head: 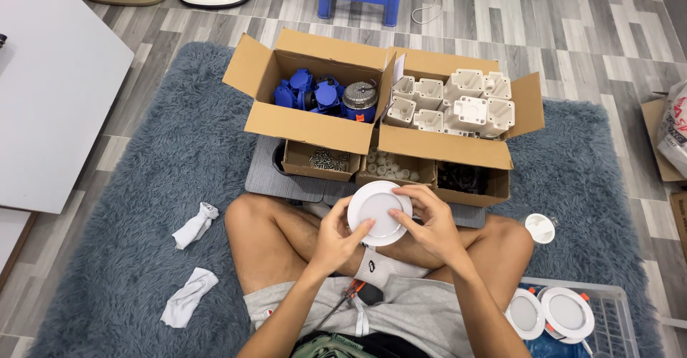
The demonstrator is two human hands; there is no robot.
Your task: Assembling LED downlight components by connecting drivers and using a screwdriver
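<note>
White and round, a flat downlight (379, 212) sits between both hands above the person's crossed legs, its smooth disc face turned up toward the camera. The left hand (333, 242) closes its grip on the lower left rim, thumb laid over the face and fingers curled beneath. The right hand (428, 227) closes its grip on the right rim, fingers bent over the top edge and thumb pressing the lower side.

Just beyond the light, a grey board (275, 179) carries three small open cardboard trays: one with metal screws (328, 160), one with small white plugs (390, 166), one with dark parts (464, 178) that are too shadowed to identify, possibly clips. Behind these stand two larger open boxes side by side, the left box (300, 123) holding blue plastic housings and a round metal piece, the right box (447, 145) filled with white square housings.

A shaggy blue-grey rug (164, 186) lies under everything. Two crumpled white cloths (192, 258) rest on it left of the knee. Right of the other knee lies a small white round cap (539, 228), and a clear plastic crate (615, 315) holds two more round downlights (551, 314). A screwdriver (351, 293) with an orange-and-black handle lies in the lap.
</note>
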